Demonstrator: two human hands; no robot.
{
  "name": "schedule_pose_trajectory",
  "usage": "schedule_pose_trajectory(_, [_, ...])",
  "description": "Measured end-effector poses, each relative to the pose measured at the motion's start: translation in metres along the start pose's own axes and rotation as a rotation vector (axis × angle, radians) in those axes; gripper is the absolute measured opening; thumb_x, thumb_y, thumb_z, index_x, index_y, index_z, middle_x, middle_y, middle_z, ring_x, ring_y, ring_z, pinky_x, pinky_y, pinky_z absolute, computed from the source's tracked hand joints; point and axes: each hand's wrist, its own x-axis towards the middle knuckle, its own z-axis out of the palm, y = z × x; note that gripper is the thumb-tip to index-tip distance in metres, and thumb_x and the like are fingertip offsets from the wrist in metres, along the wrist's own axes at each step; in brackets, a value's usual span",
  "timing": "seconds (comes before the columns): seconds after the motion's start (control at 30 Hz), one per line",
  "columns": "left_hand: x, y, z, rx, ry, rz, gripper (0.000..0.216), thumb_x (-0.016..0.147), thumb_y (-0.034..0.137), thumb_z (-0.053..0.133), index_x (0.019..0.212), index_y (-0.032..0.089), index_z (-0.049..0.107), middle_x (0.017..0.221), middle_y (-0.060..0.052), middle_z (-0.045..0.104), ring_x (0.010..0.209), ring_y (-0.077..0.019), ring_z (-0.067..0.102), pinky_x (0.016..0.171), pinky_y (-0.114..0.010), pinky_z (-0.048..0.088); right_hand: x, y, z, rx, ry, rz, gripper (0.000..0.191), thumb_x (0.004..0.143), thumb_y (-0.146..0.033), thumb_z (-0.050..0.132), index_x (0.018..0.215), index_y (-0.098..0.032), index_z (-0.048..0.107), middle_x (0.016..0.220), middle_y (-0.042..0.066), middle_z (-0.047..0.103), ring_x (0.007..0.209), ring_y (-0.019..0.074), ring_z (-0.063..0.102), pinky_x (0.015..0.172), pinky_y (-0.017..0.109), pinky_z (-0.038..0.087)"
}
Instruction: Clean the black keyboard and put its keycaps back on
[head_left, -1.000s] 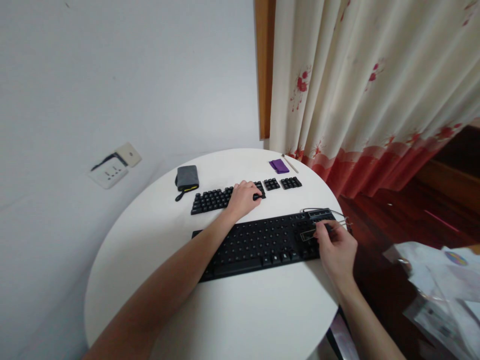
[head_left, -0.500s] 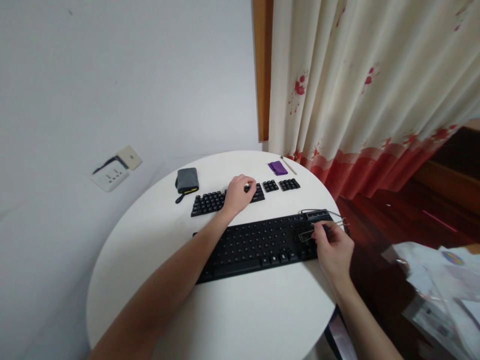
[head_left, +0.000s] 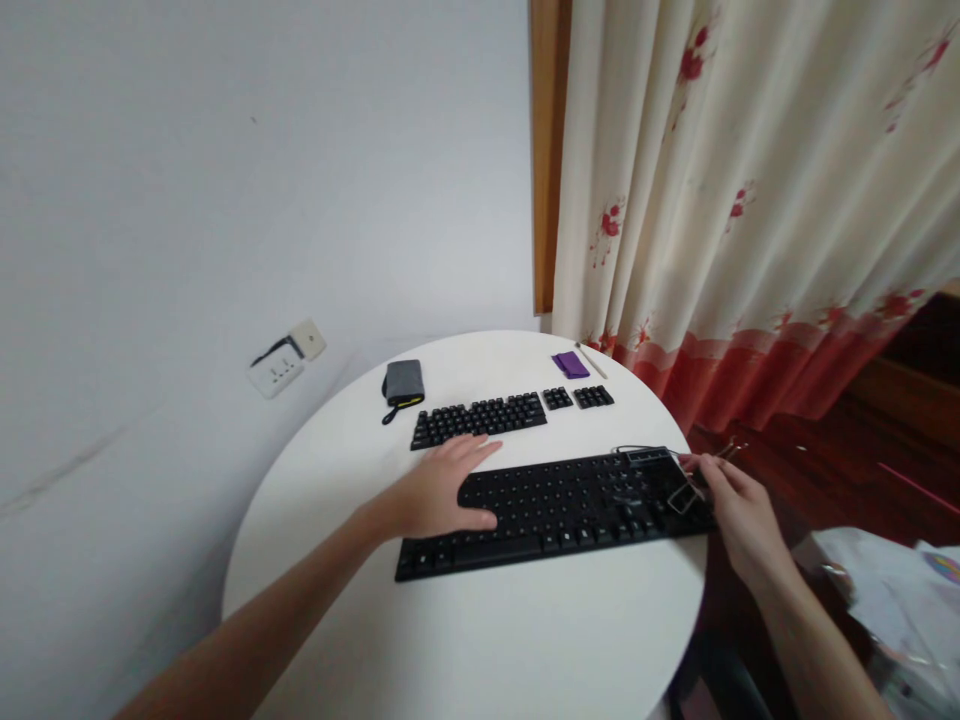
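While the left hand [head_left: 439, 492] spreads loose fingers over the keyboard [head_left: 536, 500], the right hand [head_left: 739, 505] grasps a wire tool [head_left: 691, 502]; keycaps [head_left: 484, 415] lie grouped beyond, perhaps preserving their order.

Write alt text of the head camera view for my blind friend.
A person's open left hand is over a partly stripped black keyboard, while the right hand holds a wire tool at the keyboard's right end. Beyond lie keycaps in three groups, on a white table.

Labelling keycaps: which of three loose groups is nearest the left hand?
The widest keycap group, leftmost; the middle group and right group lie farther right.
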Motion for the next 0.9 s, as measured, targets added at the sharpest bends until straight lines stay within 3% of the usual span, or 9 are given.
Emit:
schedule_pose_trajectory(0.1, [-0.019,0.005,0.024,0.067,-0.147,0.014,0.116,0.065,0.074,0.073,0.159,0.029,0.023,0.165,-0.015,0.020,0.148,-0.0439,0.022,0.119,-0.059,0.019,0.003,0.006,-0.001,-0.026,-0.033,0.022,0.039,0.077,-0.058,0.071,0.078,-0.019,0.071,0.105,0.008,0.075,0.107,0.0281,0.065,0.082,0.032,0.051])
schedule_pose_trajectory(0.23, [-0.024,0.006,0.035,0.071,-0.099,0.019,0.118,0.063,0.064,0.078,0.160,0.033,0.019,0.162,-0.014,0.028,0.145,-0.0426,0.028,0.118,-0.057,0.023,-0.005,0.002,0.004,0.040,-0.040,0.025,0.038,0.075,-0.056,0.072,0.078,-0.019,0.073,0.111,0.009,0.075,0.111,0.0298,0.064,0.084,0.035,0.051])
schedule_pose_trajectory(0.5, [-0.058,-0.021,0.021,0.014,-0.090,-0.043,0.125,0.057,0.052,0.084,0.160,0.035,0.016,0.160,-0.010,0.032,0.144,-0.0415,0.031,0.118,-0.052,0.027,-0.027,0.000,0.040,0.080,-0.125,0.028,0.038,0.072,-0.057,0.074,0.071,-0.019,0.074,0.110,0.011,0.076,0.114,0.0315,0.064,0.088,0.039,0.051])
schedule_pose_trajectory(0.73, [-0.086,-0.046,0.009,0.001,-0.162,-0.135,0.133,0.052,0.053,0.087,0.161,0.031,0.012,0.163,-0.013,0.027,0.146,-0.0422,0.028,0.119,-0.056,0.022,-0.051,0.004,0.070,0.104,-0.257,0.099,0.039,0.077,-0.057,0.072,0.083,-0.019,0.078,0.118,0.012,0.074,0.118,0.0302,0.063,0.094,0.041,0.050])
schedule_pose_trajectory(0.83, [-0.081,-0.045,0.004,-0.017,-0.167,-0.159,0.122,0.064,0.058,0.081,0.161,0.025,0.015,0.164,-0.015,0.021,0.148,-0.0405,0.024,0.121,-0.057,0.018,-0.052,0.002,0.073,0.101,-0.197,0.062,0.038,0.079,-0.055,0.072,0.086,-0.018,0.078,0.110,0.011,0.075,0.108,0.0266,0.065,0.088,0.036,0.051])
schedule_pose_trajectory(0.9, [-0.067,-0.037,0.000,-0.049,-0.079,-0.143,0.093,0.081,0.056,0.068,0.158,0.026,0.025,0.164,-0.012,0.026,0.148,-0.0345,0.028,0.121,-0.050,0.022,-0.048,0.002,0.073,0.107,-0.107,-0.011,0.037,0.080,-0.053,0.072,0.086,-0.017,0.077,0.098,0.008,0.075,0.091,0.0214,0.066,0.076,0.031,0.051])
